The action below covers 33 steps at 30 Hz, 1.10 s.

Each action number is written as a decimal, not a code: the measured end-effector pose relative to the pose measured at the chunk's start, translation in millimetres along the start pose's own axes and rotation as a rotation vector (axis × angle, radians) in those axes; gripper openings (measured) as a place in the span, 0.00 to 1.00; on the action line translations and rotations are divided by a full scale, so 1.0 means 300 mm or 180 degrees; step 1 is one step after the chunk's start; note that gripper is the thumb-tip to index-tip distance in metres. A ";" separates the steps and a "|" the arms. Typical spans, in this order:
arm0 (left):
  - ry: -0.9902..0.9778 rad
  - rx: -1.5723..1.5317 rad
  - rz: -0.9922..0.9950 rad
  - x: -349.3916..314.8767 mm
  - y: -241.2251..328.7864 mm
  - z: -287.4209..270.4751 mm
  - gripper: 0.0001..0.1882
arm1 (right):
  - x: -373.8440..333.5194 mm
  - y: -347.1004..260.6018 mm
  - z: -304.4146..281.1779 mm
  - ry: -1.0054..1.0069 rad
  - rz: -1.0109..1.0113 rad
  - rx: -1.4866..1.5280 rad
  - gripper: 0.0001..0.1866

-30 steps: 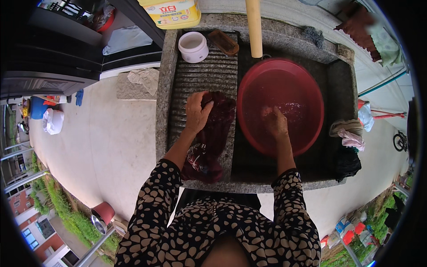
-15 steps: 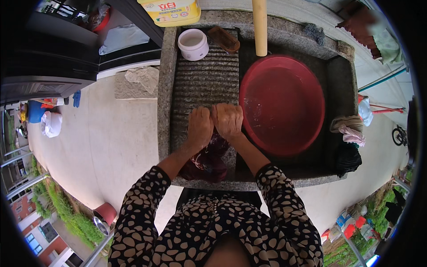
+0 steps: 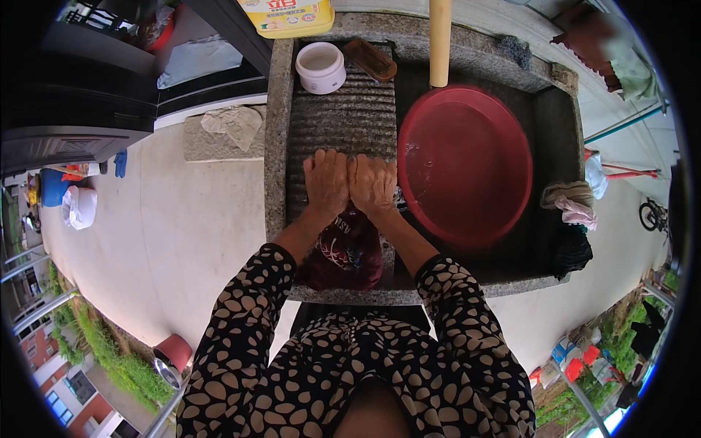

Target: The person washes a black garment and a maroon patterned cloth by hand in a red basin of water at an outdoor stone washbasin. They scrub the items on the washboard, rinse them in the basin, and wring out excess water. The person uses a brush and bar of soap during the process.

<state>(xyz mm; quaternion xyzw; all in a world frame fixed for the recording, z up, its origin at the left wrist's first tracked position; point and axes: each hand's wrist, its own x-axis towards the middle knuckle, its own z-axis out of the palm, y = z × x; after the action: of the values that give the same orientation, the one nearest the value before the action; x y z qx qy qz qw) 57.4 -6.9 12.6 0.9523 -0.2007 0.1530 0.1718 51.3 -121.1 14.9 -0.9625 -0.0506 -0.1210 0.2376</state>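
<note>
A wet dark maroon cloth garment [image 3: 342, 257] with a pale print lies on the ridged stone washboard [image 3: 332, 120], bunched toward its near edge. Both of my hands press down at the garment's far end, side by side. My left hand [image 3: 326, 182] is closed over the cloth with its knuckles away from me. Close against it, my right hand [image 3: 373, 184] is closed on the same cloth, near the rim of the red basin [image 3: 467, 237]. The fingertips of both hands are tucked out of sight.
The basin holds cloudy water in the stone sink [image 3: 555, 117]. A white round tub [image 3: 320, 68] and a brown brush [image 3: 371, 60] sit at the washboard's far end. Beyond stands a yellow jug [image 3: 296, 18]. A bamboo pole [image 3: 439, 44] hangs over the sink. Cloths [image 3: 573, 201] drape the right rim.
Both hands have slid a little away from me along the washboard. The garment behind them has spread out, showing more of its print.
</note>
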 end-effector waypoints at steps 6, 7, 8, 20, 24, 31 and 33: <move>0.0136 -0.1383 -0.0985 -0.024 -0.012 0.079 0.11 | 0.014 0.003 -0.001 0.0307 0.0363 0.0980 0.10; 0.0031 -0.1533 -0.0963 -0.083 0.030 0.025 0.13 | -0.050 -0.013 -0.050 0.0442 0.0326 0.1575 0.10; -0.0102 -0.1705 -0.0940 -0.142 0.080 -0.045 0.15 | -0.118 -0.035 -0.104 0.0586 0.0005 0.1226 0.08; -0.0623 -0.0107 -0.0940 0.000 0.016 -0.035 0.09 | 0.043 -0.017 0.009 0.0198 0.0708 0.0591 0.13; -0.0294 -0.0934 -0.0638 -0.235 0.142 -0.123 0.11 | -0.223 -0.076 -0.106 0.0298 0.0105 0.1159 0.14; -0.0413 0.0269 -0.0291 0.068 0.012 0.008 0.13 | 0.064 0.085 0.088 0.0385 -0.0115 -0.0105 0.15; -0.0312 0.0185 -0.0994 0.089 0.038 0.001 0.16 | 0.075 0.084 0.080 0.0473 0.0207 0.0156 0.15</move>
<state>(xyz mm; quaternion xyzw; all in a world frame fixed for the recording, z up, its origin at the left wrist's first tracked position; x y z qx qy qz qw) 75.9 -25.7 25.0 0.9828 -0.0539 0.0835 0.1558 81.9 -131.2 -11.3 -0.9459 -0.0044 -0.1830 0.2680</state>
